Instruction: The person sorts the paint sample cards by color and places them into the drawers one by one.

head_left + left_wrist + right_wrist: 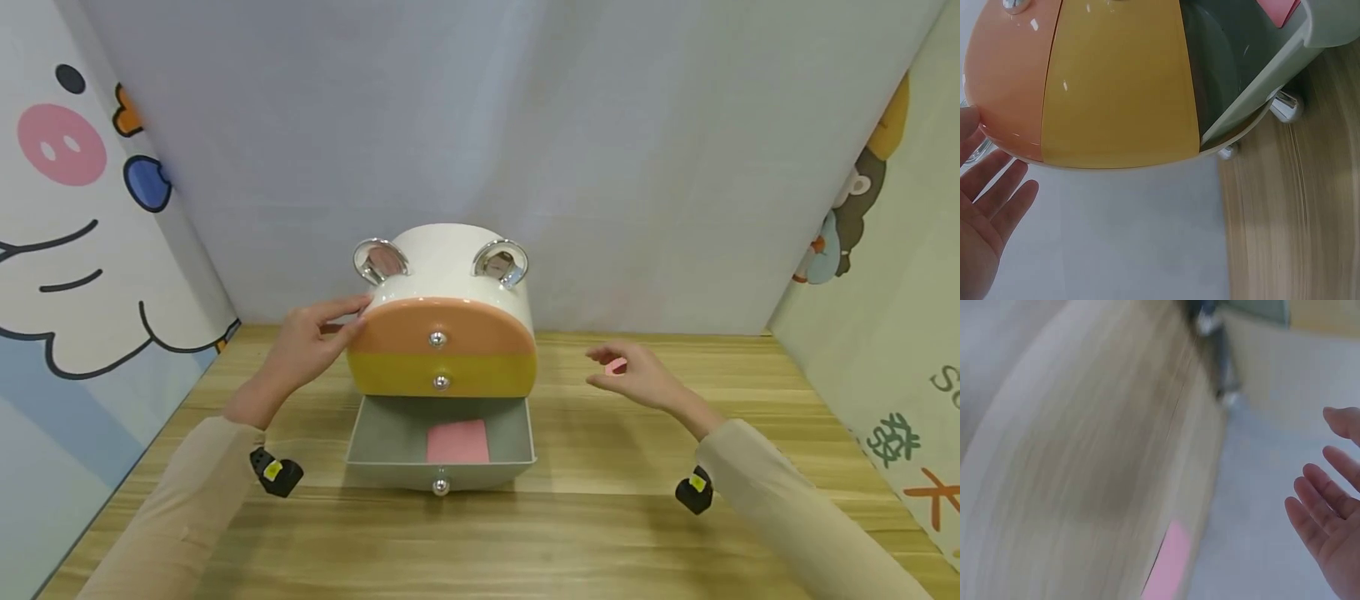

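A small rounded drawer box (450, 262) stands on the table, with a white top and two silver ears. Its orange drawer (397, 325) and yellow drawer (397, 372) are closed, while the grey-green bottom drawer (375, 475) is pulled out with a pink piece of paper (459, 442) in it. At the box's upper left edge, my left hand (311, 342) touches the side, fingers fairly straight in the left wrist view. My right hand (637, 377) is held apart from the box, to its right, holding nothing. Partly behind it, another pink piece (1169, 562) lies on the table.
The wood-grain table (600, 533) carries the box. Behind it hangs a pale grey cloth (637, 167). Cartoon-printed panels (75, 275) flank both sides. Black wrist devices (276, 473) sit at both cuffs. The right wrist view is blurred.
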Tool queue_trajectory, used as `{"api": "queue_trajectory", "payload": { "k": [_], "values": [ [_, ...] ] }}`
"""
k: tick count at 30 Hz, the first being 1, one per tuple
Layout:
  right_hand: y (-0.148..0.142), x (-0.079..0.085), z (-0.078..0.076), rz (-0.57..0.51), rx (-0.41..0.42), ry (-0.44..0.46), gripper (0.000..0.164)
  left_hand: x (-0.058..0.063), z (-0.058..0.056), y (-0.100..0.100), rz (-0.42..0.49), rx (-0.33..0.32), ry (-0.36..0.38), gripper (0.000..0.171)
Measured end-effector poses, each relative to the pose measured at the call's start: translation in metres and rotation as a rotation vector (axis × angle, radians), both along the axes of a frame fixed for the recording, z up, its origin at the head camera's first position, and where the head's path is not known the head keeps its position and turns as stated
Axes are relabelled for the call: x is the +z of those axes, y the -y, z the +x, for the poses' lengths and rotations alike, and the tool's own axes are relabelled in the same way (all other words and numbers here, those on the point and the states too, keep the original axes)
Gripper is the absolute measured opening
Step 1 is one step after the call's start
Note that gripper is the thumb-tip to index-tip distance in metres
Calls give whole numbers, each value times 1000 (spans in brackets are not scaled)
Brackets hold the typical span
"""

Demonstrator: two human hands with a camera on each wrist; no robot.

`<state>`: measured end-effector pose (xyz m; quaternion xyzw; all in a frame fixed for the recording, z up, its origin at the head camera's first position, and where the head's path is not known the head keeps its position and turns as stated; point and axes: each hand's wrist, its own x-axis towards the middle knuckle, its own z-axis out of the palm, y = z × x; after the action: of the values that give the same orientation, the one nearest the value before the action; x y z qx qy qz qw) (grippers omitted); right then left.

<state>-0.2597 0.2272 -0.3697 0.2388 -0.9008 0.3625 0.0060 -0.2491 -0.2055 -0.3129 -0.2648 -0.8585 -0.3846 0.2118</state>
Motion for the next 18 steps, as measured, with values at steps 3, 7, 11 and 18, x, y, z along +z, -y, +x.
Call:
{"api": "queue_trajectory", "payload": {
  "k": [3,7,11,18],
  "values": [
    [-27,-12,-12,62,-76,39,48,-1,0,1,-7,7,-5,29],
    [-54,-27,-22,110,-143,96,55,-1,0,0,-13,13,-7,29],
    [-72,-39,-28,121,-179,133,58,-1,-1,-1,-12,12,-6,29],
    [-83,-51,-37,91,-228,201,73,0,0,0,-11,16,7,30]
  ]
}}
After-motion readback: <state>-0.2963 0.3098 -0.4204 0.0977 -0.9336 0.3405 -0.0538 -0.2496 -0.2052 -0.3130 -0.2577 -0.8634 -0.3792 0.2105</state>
